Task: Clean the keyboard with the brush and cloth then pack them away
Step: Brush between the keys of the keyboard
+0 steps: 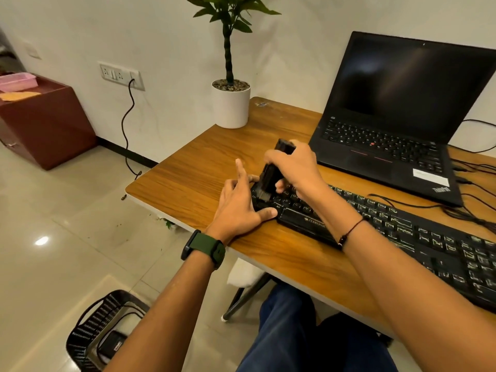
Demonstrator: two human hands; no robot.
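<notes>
The right hand (291,167) is wrapped around a black brush (271,175). The fingers curl tight around its handle, and the brush stands almost straight up, leaning a little. Its lower end comes down on the keys at the left end of the black keyboard (389,224). The bristles are blurry and dark, so it is hard to tell just where they touch.

The left hand (241,202) lies flat at the left corner of the keyboard. The thumb presses on the front edge of the keyboard. The first finger sticks up and the other fingers are spread and loose. This hand holds nothing. A green watch (205,249) sits on that wrist. A thin dark string band (349,233) is on the right wrist.

The keyboard lies slanted across the wooden table (193,167). Its right end is cut off by the edge of the picture. The right arm covers part of the keys.

An open black laptop (397,116) with a dark screen stands behind the keyboard. A white plant pot (230,108) stands just beside the far corner of the table. A black basket (102,331) sits on the floor near the person's legs, and what lies in it is too dark to make out.
</notes>
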